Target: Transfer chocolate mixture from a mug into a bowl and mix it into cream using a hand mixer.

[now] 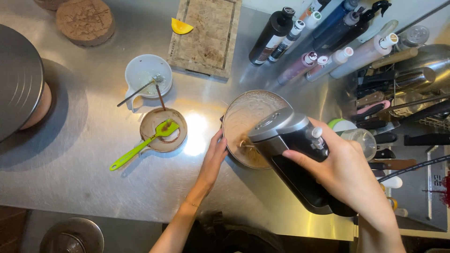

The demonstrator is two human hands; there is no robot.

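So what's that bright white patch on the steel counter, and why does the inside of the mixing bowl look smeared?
Head view: the patch is overhead light glaring off the stainless steel counter, beside the small brown dish with the green silicone spatula. Head view: the round metal mixing bowl shows motion blur at the beaters of the black and silver hand mixer; the left hand casts a soft shadow.

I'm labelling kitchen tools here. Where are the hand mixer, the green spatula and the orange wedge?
hand mixer [286, 140]: head view, on its grey and black body.
green spatula [165, 129]: head view, on its blade.
orange wedge [180, 27]: head view, on its flesh.
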